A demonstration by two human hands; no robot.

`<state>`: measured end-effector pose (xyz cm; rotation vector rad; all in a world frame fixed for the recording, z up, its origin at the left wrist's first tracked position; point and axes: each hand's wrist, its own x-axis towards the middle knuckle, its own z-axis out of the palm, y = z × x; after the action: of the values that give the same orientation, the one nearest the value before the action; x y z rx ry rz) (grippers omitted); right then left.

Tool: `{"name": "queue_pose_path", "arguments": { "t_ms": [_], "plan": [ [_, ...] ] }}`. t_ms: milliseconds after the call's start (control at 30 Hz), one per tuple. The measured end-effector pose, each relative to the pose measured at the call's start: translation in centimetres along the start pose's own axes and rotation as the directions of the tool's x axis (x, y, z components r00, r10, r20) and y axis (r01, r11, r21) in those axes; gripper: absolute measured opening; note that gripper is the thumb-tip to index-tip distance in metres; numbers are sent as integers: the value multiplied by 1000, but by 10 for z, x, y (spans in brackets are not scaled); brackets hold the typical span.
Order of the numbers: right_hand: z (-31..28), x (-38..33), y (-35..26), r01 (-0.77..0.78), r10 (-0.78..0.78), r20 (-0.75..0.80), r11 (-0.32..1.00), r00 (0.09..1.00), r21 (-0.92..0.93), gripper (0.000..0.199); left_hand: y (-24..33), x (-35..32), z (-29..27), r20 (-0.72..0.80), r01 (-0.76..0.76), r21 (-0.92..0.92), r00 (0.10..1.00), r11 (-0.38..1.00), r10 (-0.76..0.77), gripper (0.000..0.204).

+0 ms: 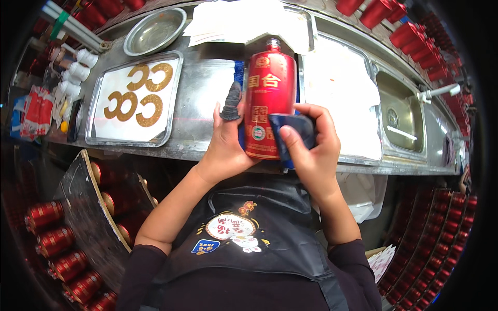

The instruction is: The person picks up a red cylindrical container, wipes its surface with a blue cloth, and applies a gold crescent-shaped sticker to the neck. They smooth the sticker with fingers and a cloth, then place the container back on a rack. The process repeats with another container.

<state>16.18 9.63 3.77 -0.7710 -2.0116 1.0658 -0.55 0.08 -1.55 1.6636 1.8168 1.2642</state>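
Upright in front of me is a glossy red bottle (271, 85) with gold lettering and a bare threaded neck. My left hand (224, 147) grips it from the left, low on its side; a dark ribbed cover sits on one finger. With my right hand (317, 155) I pinch a dark blue-black flat pad (302, 127) between thumb and fingers, pressed against the bottle's lower right side. Blue material (239, 72) shows behind the bottle on both sides. Part of the bottle's lower right is hidden by the pad.
On the left stands a metal tray (124, 143) bearing several gold C-shaped labels (149, 110). Behind it is a metal bowl (141, 49), beside stacked white sheets (228, 23). More white paper (337, 98) lies right, near a sink (397, 140). Red bottles (54, 241) fill racks around.
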Motion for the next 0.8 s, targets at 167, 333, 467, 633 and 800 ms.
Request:
{"name": "queue_pose_path", "arguments": {
  "t_ms": [167,333,467,633,800],
  "plan": [
    [5,27,-1,-125,133,-312,991,941,46,28,9,-7,0,-160,-93,142,980,985,116,107],
    [21,-22,2,329,-392,-151,887,907,-325,29,8,-1,6,-148,-235,210,952,949,269,94],
    [15,-38,0,251,-250,22,964,968,-89,32,9,-1,2,-121,-227,177,961,958,250,109],
    [-5,-23,2,-94,99,-331,995,939,31,21,10,-6,0,-73,-2,-456,997,890,-35,123],
    [7,-28,6,-68,36,-369,995,929,-75,20,4,0,14,-175,44,-478,974,877,-144,95]
  ]
}}
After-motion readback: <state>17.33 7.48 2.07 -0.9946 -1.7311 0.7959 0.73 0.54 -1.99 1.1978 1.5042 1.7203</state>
